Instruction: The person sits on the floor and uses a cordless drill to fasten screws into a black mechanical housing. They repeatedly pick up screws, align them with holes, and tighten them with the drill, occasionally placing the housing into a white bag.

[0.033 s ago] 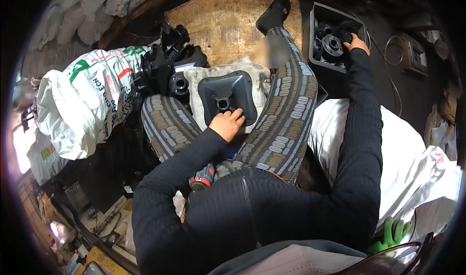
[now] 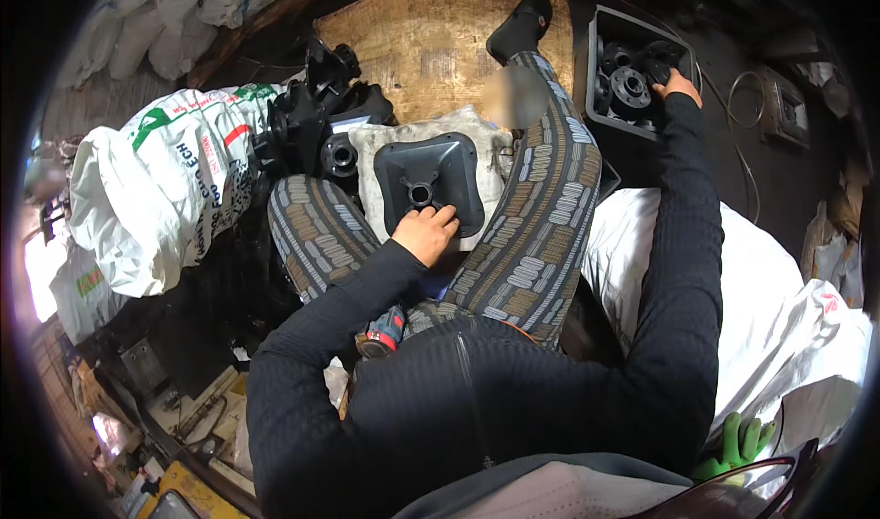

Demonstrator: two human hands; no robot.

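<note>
A black square plastic base [image 2: 457, 169] with flared sides and a round centre hole lies on a pale cloth-covered pad [image 2: 371, 160] between my knees. My left hand [image 2: 425, 235] grips its near edge, fingertips just below the hole. Out to the right, my right hand [image 2: 679, 86] reaches into a grey crate [image 2: 591, 70] of black round parts. Its fingers are closed around a dark part [image 2: 658, 67] at the crate's right side; the fingertips are partly hidden. Beside it lies a flanged hub [image 2: 630, 88] with a ring of small holes.
Black plastic parts [image 2: 316, 106] are heaped left of the pad, next to a white printed sack [image 2: 137, 207]. A worn wooden board [image 2: 431, 33] lies ahead. White sacking [image 2: 733, 271] and a green glove [image 2: 744, 441] are at my right; a red-and-grey tool [image 2: 381, 332] rests by my left thigh.
</note>
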